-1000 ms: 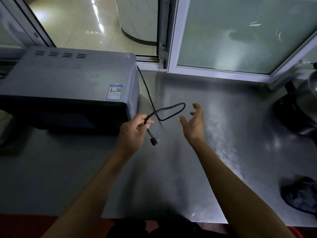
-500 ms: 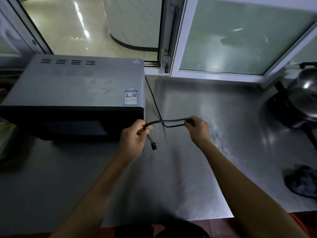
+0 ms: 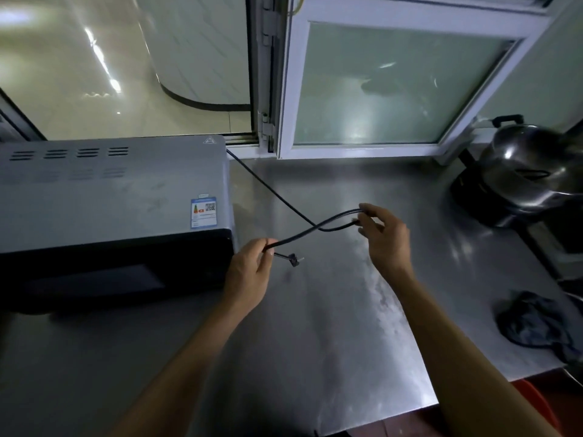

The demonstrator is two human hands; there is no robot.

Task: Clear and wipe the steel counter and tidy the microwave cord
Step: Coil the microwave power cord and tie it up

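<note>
From the head view, the left hand (image 3: 249,272) pinches the black cord (image 3: 303,235) near its plug (image 3: 291,257), which dangles just above the steel counter (image 3: 315,326). The right hand (image 3: 383,236) grips the folded bend of the cord, fingers curled around it. The cord crosses itself between the hands and runs back behind the microwave (image 3: 110,200) at left. A dark cloth (image 3: 533,323) lies at the right edge, a steel pot (image 3: 530,165) behind it
</note>
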